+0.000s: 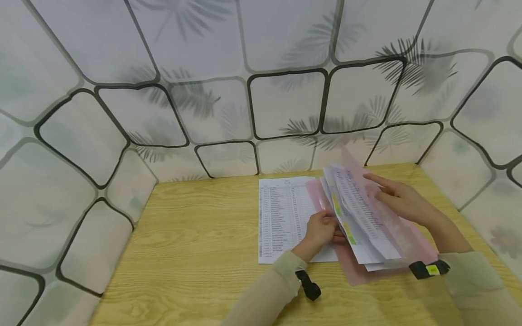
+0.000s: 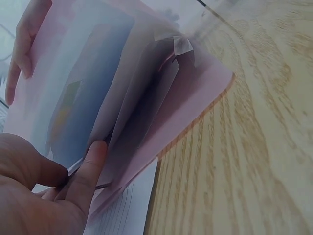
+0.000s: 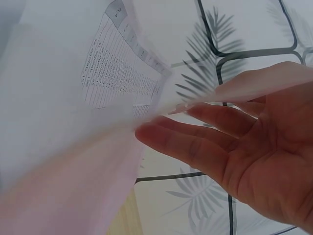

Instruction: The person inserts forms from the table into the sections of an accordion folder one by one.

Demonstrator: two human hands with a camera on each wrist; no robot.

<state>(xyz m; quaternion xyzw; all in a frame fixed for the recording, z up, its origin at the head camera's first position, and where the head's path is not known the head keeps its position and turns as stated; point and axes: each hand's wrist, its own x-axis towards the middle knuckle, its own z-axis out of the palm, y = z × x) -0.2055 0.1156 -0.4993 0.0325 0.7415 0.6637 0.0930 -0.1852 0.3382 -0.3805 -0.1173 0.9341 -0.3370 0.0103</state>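
A translucent pink folder [image 1: 350,271] stands partly opened above the table, with several white printed sheets [image 1: 363,213] inside, some bearing yellow-green highlights. My left hand [image 1: 322,230] holds its left side low down; in the left wrist view, the thumb and fingers [image 2: 90,169] pinch the edges of the inner sheets. On the right, my right hand [image 1: 401,199] holds the raised front cover. The right wrist view has that cover passing between the thumb and fingers [image 3: 195,147]. Beneath the folder's left part lies a printed table sheet [image 1: 281,222], partly covered.
The wooden table [image 1: 191,244] extends to the left and in front of the folder. Patterned walls [image 1: 285,104] border it at the back and both sides. Black straps with small devices [image 1: 430,269] sit on both wrists.
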